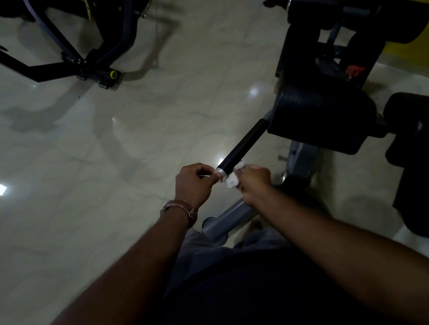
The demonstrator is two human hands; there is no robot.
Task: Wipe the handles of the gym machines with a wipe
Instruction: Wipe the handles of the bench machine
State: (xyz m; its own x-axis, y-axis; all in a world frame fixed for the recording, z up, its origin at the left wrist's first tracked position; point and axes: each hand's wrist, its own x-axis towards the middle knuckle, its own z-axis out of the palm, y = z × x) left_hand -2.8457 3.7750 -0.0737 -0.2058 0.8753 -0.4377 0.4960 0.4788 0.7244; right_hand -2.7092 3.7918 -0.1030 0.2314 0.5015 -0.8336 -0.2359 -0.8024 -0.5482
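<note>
While the left hand pinches the metal end of the black handle, the right hand grips a white wipe beside it; soft, light, easily bunched around the stiff bar.

My left hand is left of the handle tip, right hand just right; the padded machine lies behind, another frame far left.

dim, wide-angle warp (glare on floor)
</note>
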